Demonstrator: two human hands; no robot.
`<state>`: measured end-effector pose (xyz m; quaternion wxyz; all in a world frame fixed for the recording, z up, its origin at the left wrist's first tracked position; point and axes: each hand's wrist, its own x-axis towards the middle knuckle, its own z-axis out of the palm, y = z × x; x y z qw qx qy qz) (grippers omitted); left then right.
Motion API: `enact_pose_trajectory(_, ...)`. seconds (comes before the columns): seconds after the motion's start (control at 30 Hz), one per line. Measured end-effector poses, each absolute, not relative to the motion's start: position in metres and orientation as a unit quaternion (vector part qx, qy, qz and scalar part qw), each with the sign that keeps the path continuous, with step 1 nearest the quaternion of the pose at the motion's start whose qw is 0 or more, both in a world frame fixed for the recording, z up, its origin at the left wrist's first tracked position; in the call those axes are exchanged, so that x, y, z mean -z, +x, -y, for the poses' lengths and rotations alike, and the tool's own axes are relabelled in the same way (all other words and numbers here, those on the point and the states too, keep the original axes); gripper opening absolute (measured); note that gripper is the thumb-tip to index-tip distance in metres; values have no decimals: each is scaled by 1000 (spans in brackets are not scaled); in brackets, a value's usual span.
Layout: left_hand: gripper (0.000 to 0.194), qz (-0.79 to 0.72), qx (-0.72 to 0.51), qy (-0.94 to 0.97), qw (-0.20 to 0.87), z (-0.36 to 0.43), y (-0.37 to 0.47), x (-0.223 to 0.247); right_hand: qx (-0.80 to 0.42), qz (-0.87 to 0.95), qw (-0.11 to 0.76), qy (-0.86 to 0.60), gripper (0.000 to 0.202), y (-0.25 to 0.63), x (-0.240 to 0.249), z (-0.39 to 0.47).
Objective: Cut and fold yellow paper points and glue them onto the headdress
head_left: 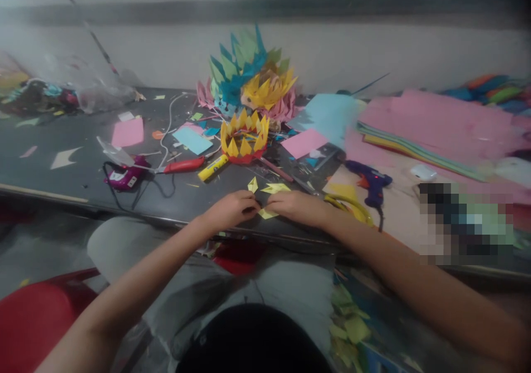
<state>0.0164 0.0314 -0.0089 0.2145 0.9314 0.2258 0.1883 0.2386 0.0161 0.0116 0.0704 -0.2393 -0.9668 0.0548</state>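
At the table's front edge my left hand [236, 208] and my right hand [297, 206] meet over a small pale yellow paper piece [269, 214]. Both hands are closed, with the fingertips pinching this piece from either side; the fingers partly hide it. Just beyond my left fingers lies a folded yellow paper petal [253, 185]. Another yellow folded piece [277, 187] rests against the far side of my right hand. Farther back stands a ring of yellow paper points on a red base [244, 140], with a yellow glue stick [213, 168] beside it.
A blue glue gun [371, 179] and yellow-handled scissors [348, 206] lie right. To the left are a red-handled tool [185, 165] and a purple corded device [128, 175]. Behind are colourful paper flowers [249, 79]; pink sheets [440, 129] are stacked right.
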Motion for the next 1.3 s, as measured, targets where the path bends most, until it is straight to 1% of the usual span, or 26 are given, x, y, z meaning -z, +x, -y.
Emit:
enact_pose_trajectory(0.1,12,-241,-193,927,215,-30,17,9,-87,961,104,-241,31,240,-10,-16)
enact_pose_trajectory(0.2,13,-233,-176,937,193,-28,17,8,-117,956,125,-239,32,241,-9,-18)
enact_pose_trajectory(0.43,23,-179,-106,977,51,-30,17,4,-118,956,109,-247,33,240,-8,-21)
enact_pose_trajectory(0.57,24,-145,-83,986,5,-29,13,0,-114,955,83,-262,33,239,-6,-18)
enact_pose_trajectory(0.73,26,-176,-106,978,24,-20,4,2,-121,926,50,-353,29,242,-12,-11)
enact_pose_trajectory(0.87,26,-217,-113,968,52,-16,3,4,-177,903,39,-389,28,248,-15,-12)
enact_pose_trajectory(1.0,24,-251,-111,959,72,-15,7,0,-202,895,73,-391,26,255,-10,-14)
enact_pose_trajectory(1.07,22,-264,-118,954,77,-15,11,-2,-190,891,131,-391,25,255,-6,-9)
enact_pose_trajectory(1.17,19,-279,-135,948,75,-13,18,-2,-165,874,247,-386,21,248,-3,6)
enact_pose_trajectory(1.23,21,-285,-150,945,60,-10,22,2,-162,874,264,-373,18,243,-1,16)
enact_pose_trajectory(1.3,26,-285,-170,943,36,-8,26,7,-159,882,255,-363,16,240,2,21)
